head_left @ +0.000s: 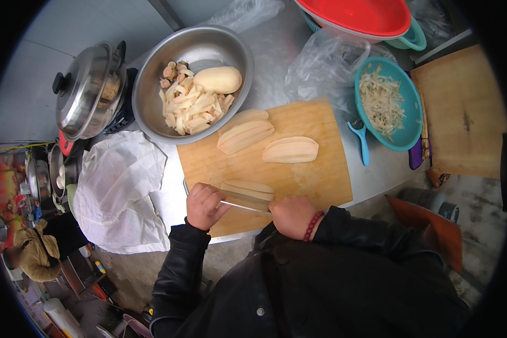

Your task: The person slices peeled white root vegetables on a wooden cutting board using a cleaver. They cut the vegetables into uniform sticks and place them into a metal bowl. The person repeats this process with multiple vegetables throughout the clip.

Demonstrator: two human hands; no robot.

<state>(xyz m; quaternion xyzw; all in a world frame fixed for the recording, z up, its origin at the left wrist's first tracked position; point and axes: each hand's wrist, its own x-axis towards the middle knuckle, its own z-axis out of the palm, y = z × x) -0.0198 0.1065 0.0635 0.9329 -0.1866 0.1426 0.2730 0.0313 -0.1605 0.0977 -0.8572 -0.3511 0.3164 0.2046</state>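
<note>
My right hand (294, 217), with a red bead bracelet at its wrist, is closed round the handle end of a knife (244, 206). The blade lies crosswise, near the front of the wooden cutting board (327, 183). At its other end the curled fingers of my left hand (205, 206) grip the blade. Just beyond the blade, partly hidden by it, rests a peeled lotus root piece (248, 187) cut into long slabs. Farther back lie another sliced lotus root piece (290, 150) and a larger sliced portion (245, 135).
Behind the board stands a steel bowl (243, 48) with lotus root strips and a whole peeled root. A teal basin (414, 121) holds pale shreds, beside a blue peeler (362, 143). White cloth (118, 191) and a lidded pot (87, 93) are left; a red basin (357, 17) is behind.
</note>
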